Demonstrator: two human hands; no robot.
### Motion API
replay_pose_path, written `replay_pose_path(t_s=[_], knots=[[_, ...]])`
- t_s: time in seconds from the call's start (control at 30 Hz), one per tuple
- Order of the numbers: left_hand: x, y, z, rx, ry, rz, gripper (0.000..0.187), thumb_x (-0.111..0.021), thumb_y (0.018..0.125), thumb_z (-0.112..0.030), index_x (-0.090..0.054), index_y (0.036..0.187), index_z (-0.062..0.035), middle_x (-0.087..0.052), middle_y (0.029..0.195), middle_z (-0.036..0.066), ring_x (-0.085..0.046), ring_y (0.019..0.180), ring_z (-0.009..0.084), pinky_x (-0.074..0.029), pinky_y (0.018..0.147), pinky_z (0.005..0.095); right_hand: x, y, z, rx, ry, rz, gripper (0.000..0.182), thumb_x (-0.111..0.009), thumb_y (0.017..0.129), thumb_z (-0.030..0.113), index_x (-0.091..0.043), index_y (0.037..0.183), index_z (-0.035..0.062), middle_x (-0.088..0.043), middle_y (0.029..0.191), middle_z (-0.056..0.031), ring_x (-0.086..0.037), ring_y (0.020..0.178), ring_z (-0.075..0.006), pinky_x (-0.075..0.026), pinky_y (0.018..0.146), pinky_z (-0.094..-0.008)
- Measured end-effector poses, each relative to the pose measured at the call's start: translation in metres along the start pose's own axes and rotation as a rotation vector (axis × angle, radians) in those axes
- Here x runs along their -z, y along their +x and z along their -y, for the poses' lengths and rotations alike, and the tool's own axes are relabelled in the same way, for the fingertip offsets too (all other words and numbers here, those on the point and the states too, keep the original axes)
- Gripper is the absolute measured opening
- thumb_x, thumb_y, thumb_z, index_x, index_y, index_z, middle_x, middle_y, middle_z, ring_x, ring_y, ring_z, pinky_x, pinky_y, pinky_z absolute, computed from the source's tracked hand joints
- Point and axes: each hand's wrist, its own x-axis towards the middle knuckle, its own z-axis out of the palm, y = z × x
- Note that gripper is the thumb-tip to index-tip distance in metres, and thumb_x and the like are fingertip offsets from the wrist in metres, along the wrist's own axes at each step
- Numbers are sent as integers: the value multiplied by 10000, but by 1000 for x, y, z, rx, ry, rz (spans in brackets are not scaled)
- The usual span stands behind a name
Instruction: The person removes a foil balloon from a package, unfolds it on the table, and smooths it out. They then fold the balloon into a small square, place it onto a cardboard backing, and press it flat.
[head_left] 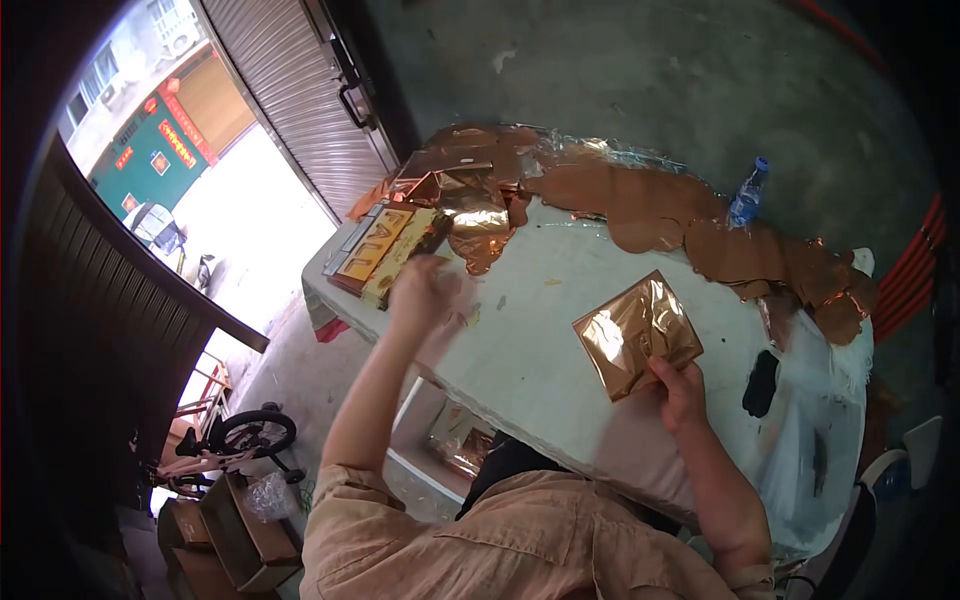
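My right hand (682, 392) grips a flat, square, shiny copper-coloured foil packet (638, 333) by its near edge, thumb on top, above the white-covered table (560, 385). My left hand (424, 288) is at the table's left side and blurred by motion, so its fingers do not show clearly. Right beside it lies a stack of yellow printed cards (385, 252) with large letters on them. Just past this hand, a crumpled shiny foil sheet (478, 205) rests on the table.
Overlapping brown-copper foil pieces (650, 205) line the table's far edge. A blue-labelled bottle (747, 192) stands among them; a black object (761, 383) lies at the right. Below the table's left edge is a white bin (425, 420). A bicycle (245, 437) and cardboard boxes (235, 530) occupy the floor.
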Motion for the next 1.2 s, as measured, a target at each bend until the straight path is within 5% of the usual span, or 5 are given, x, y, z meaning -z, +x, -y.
replay_pose_path(t_s=[0.27, 0.4, 0.67, 0.97, 1.2], knots=[[12, 38, 52, 92, 633, 313, 168, -567, 806, -179, -654, 863, -48, -661, 917, 114, -635, 874, 292, -522, 737, 396, 3, 2, -3, -46, 34, 7, 297, -676, 822, 59, -602, 1109, 44, -643, 1050, -28, -611, 924, -103, -493, 830, -252], [6, 38, 49, 17, 627, 129, 159, -557, 811, -176, -644, 834, -45, -666, 839, 120, -649, 805, 295, -529, 698, 399, 5, 1, -2, -45, 15, 30, 308, -678, 822, 66, -597, 1118, 41, -642, 1049, -29, -611, 932, -110, -491, 841, -259], [17, 49, 50, 10, 496, 268, 143, -610, 806, -204, -656, 880, -92, -667, 851, 133, -661, 814, 302, -525, 714, 410, -6, -4, 6, -16, -4, -6, 114, -714, 812, 116, -674, 918, 103, -671, 854, 14, -582, 686, -51, -448, 532, -211], [21, 62, 67, 114, 173, 395, 116, -616, 778, -155, -656, 853, -76, -649, 900, 151, -635, 895, 317, -498, 744, 440, -2, -1, -3, 13, 23, 49, 156, -721, 800, 126, -653, 940, 115, -650, 845, 36, -579, 681, -41, -454, 581, -201], [85, 71, 1, 146, 333, -68, 164, -630, 798, -187, -618, 925, -84, -646, 825, 155, -643, 807, 334, -493, 711, 435, 2, 1, -4, 13, 17, 55, 130, -713, 803, 121, -633, 905, 106, -632, 799, 23, -570, 628, -61, -445, 516, -206]])
